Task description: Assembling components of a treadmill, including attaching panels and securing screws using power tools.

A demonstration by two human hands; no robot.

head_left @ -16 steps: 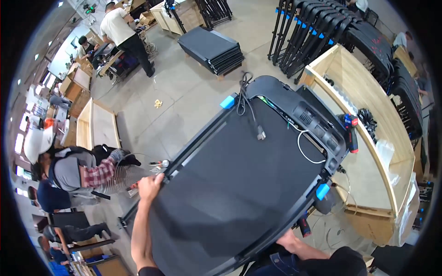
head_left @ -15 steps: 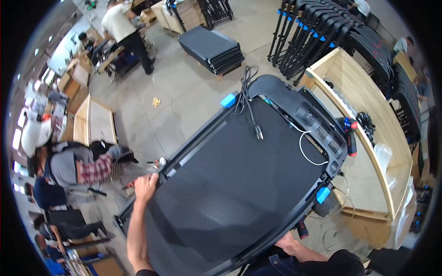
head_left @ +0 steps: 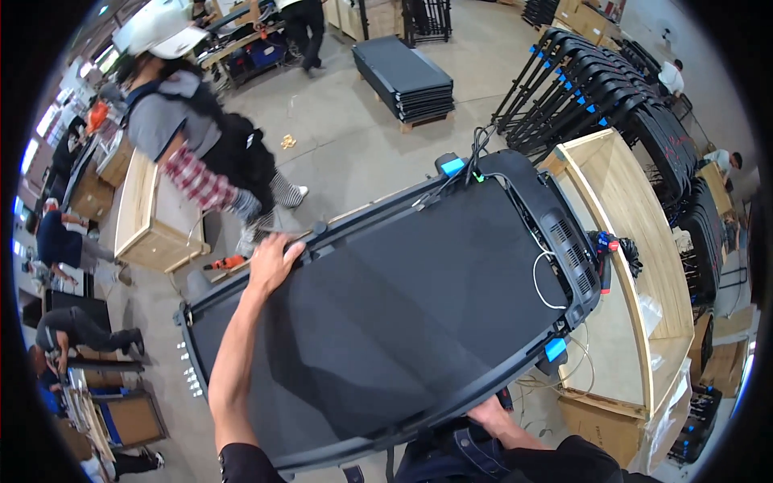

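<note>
A treadmill base with a black belt (head_left: 386, 298) stretches across the middle. Its motor housing (head_left: 568, 241) is at the right end, and a white cable (head_left: 538, 282) loops onto the belt. My left hand (head_left: 274, 262) is closed over the far side rail, thumb toward the belt. Under the near rail, my right hand (head_left: 493, 417) grips the edge by my waist; its fingertips are hidden. A black power cord (head_left: 479, 143) is bundled at the far right corner. Blue pieces (head_left: 555, 348) sit on the rails.
Right of the housing is a wooden crate (head_left: 592, 146) with a power drill (head_left: 604, 262) on its edge. Beyond the far rail, a person (head_left: 193, 137) in a white cap stands near another crate (head_left: 145, 233). Stacked black panels (head_left: 407, 76) and a row of black frames (head_left: 596, 88) stand farther back.
The treadmill base has swung to lie more crosswise, with my hands still on its rails. The power cord's plug end has left the belt. The person beyond stands more upright.
</note>
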